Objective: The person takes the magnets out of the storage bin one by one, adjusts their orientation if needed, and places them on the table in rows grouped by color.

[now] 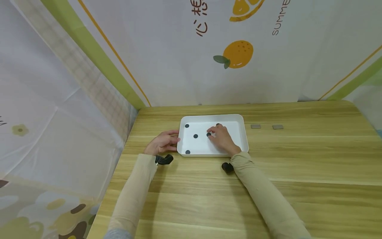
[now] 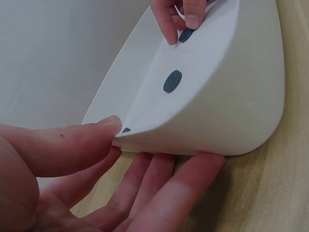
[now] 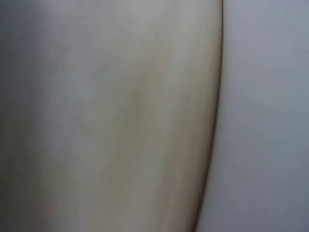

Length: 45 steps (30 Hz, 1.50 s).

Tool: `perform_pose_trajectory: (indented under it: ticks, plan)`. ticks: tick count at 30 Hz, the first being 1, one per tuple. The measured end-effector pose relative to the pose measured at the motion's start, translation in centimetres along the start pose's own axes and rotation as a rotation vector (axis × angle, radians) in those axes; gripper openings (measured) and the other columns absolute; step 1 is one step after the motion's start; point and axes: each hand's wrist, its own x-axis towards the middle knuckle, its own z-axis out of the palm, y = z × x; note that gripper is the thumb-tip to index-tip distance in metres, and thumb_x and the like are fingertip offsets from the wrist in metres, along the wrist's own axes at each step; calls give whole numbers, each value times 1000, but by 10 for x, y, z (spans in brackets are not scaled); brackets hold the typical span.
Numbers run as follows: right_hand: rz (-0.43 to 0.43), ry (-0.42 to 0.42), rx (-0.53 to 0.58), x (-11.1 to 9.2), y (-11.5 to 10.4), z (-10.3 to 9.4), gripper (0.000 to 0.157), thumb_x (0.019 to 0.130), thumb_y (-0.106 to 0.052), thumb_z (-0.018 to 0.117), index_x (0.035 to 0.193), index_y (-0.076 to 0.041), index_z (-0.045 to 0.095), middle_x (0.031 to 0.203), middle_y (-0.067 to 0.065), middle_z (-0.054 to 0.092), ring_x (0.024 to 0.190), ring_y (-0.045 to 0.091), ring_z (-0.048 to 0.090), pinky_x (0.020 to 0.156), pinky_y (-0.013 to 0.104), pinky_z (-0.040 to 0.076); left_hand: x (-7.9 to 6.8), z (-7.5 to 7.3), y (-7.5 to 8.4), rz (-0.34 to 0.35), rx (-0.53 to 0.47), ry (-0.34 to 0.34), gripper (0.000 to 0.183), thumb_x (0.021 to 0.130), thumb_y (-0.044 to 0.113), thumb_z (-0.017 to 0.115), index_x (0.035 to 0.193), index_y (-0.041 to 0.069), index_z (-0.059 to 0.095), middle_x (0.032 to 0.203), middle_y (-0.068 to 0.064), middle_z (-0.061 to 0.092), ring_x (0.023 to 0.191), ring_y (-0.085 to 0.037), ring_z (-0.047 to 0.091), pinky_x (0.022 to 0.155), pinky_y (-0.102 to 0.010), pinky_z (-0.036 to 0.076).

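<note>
A shallow white tray (image 1: 234, 131) lies on the wooden table with several dark round discs inside. My left hand (image 1: 162, 142) holds its left end, thumb (image 2: 104, 126) on the rim and fingers (image 2: 193, 176) against the outer wall. Reaching over the tray's front side, my right hand (image 1: 221, 137) pinches one dark disc (image 1: 209, 134) between thumb and forefinger, low over the tray floor. Left of it lies another disc (image 1: 195, 136). More discs sit near the left corners, one at the back (image 1: 187, 125) and one at the front (image 1: 187, 152). Another disc (image 1: 218, 124) is partly hidden behind the right hand.
Two small grey rectangular pieces, a nearer one (image 1: 255, 126) and a farther one (image 1: 278, 126), lie right of the tray. A printed curtain (image 1: 179, 73) hangs behind the wooden table (image 1: 197, 196). The right wrist view is blurred and shows neither hand.
</note>
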Motion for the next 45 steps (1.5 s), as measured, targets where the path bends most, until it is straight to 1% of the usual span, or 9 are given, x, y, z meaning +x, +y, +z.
perform_pose_trajectory:
  ticks: [6, 13, 16, 23, 28, 35, 41, 45]
  plan:
    - [5, -6, -38, 2, 1, 2, 26, 94, -18, 59, 118, -12, 68, 119, 16, 55, 115, 35, 45, 97, 45, 42, 1, 0, 0, -2, 8, 1, 59, 94, -4, 54, 148, 7, 35, 110, -10, 58, 91, -17, 63, 78, -37, 58]
    - [-3, -12, -44, 2, 2, 1, 25, 95, -18, 59, 117, -12, 68, 118, 17, 56, 114, 35, 46, 97, 45, 41, 0, -1, -1, 14, 26, -20, 59, 94, -3, 54, 148, 6, 34, 117, -12, 56, 93, -17, 63, 82, -37, 58]
    - [1, -18, -49, 2, 1, 1, 25, 95, -18, 59, 118, -12, 68, 118, 16, 56, 114, 35, 46, 97, 45, 41, -1, -1, 0, 14, 25, -18, 58, 94, -3, 54, 148, 6, 34, 118, -12, 56, 94, -17, 62, 81, -37, 58]
    - [13, -21, -43, 2, -1, -1, 25, 95, -18, 60, 117, -12, 68, 118, 16, 56, 116, 35, 46, 99, 44, 41, 1, 1, 1, -3, 11, 9, 58, 94, -2, 55, 148, 7, 36, 111, -10, 60, 91, -16, 63, 77, -37, 59]
    - [13, -20, -38, 2, -3, -2, 24, 94, -17, 61, 116, -11, 68, 116, 15, 57, 115, 35, 47, 99, 44, 41, 1, 1, 0, -3, 9, 12, 57, 94, -2, 55, 147, 6, 36, 110, -9, 61, 90, -16, 64, 75, -36, 59]
    - [15, -16, -24, 2, -2, -1, 22, 94, -17, 62, 113, -8, 67, 115, 15, 58, 113, 34, 48, 99, 44, 41, 1, 1, 0, -5, 8, 14, 58, 94, -1, 55, 147, 7, 36, 114, -10, 61, 91, -17, 65, 77, -37, 59]
    - [2, -7, -17, 2, -2, -2, 22, 92, -16, 64, 111, -5, 65, 114, 16, 60, 112, 33, 51, 99, 43, 41, -1, 1, 0, 3, 8, 4, 58, 94, -3, 55, 147, 6, 35, 110, -9, 58, 91, -16, 64, 76, -35, 59]
    - [-6, 0, 0, 1, -3, -4, 20, 91, -14, 64, 108, -3, 63, 111, 16, 60, 110, 33, 51, 99, 43, 42, -3, 1, 0, 11, 15, -7, 58, 93, -3, 55, 147, 5, 35, 110, -10, 58, 91, -17, 63, 78, -36, 59]
